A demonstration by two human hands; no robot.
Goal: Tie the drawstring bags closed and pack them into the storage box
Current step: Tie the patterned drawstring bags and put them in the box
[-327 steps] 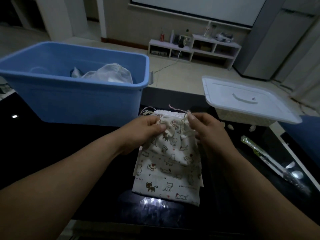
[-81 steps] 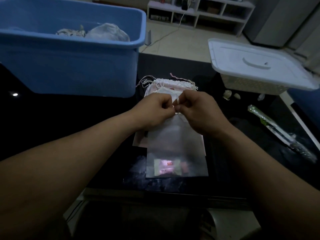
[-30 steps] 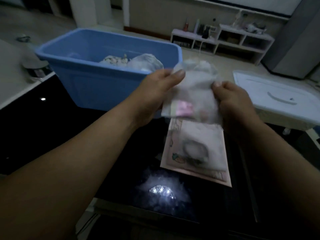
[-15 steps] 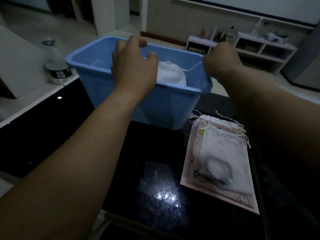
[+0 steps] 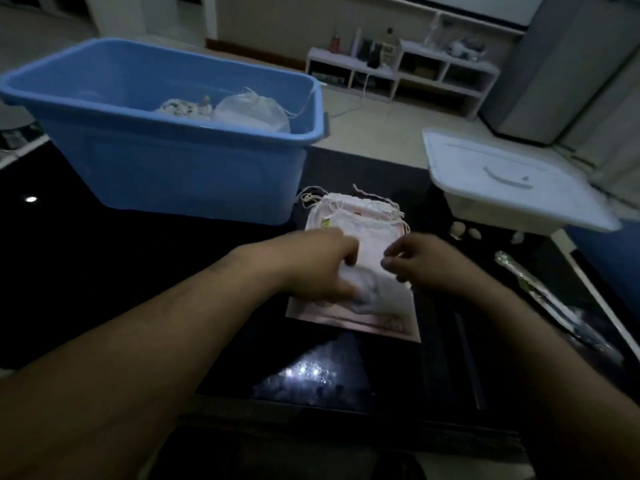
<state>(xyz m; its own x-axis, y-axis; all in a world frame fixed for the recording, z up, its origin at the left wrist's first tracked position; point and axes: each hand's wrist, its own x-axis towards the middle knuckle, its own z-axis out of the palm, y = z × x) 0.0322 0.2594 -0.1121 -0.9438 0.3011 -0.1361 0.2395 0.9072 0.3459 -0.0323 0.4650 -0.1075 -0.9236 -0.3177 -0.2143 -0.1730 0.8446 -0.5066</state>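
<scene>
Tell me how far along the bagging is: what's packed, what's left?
Done: a patterned bag and a white bag lie in the box. In hand: left hand and right hand are on the top bag of the table stack; blur hides their grip. Left: that bag and the pink bag under it, neither looking cinched, need tying and packing.

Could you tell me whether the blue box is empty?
Not empty: a patterned bag and a white bag lie inside the blue box.
</scene>
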